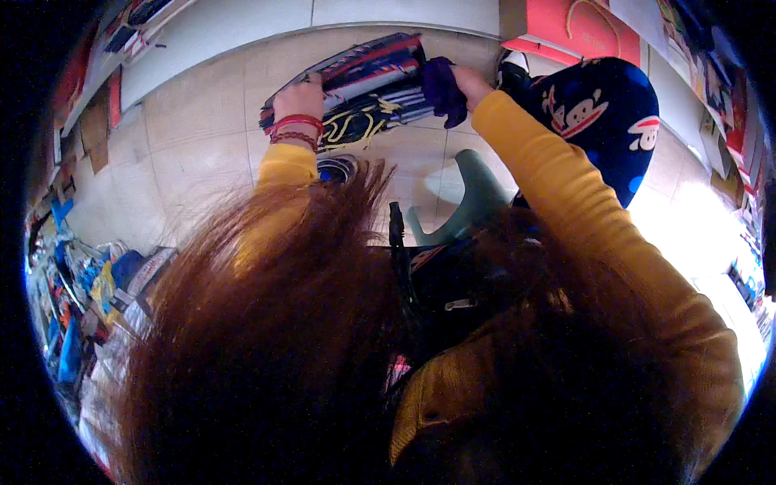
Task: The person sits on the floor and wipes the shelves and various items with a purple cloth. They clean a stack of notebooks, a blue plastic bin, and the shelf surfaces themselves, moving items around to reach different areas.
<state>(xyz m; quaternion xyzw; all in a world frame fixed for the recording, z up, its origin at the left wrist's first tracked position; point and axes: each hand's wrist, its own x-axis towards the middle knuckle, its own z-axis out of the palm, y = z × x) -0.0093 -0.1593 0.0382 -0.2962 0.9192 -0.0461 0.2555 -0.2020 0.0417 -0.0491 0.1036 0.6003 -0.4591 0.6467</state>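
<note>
My left hand [300, 100], with red cords at the wrist, grips the left end of a dark flat item [376, 73] with red, white and blue stripes. Motion blurs it, so I cannot tell exactly what it is. A pale yellow cord [357, 128] lies in loops along its near side. At the item's right end, my right hand [470, 85] holds a bunched dark purple cloth [445, 91] against it or very near it. The right fingers are mostly hidden behind the cloth. Both hands are above the tiled floor, arms stretched forward.
A green plastic stool leg [476, 194] stands below me. My knee in dark patterned fabric [588, 121] is at right. A red paper bag [576, 30] leans by a white cabinet base [388, 12]. Mixed packaged goods [91, 279] pile up at left. Hair covers the lower view.
</note>
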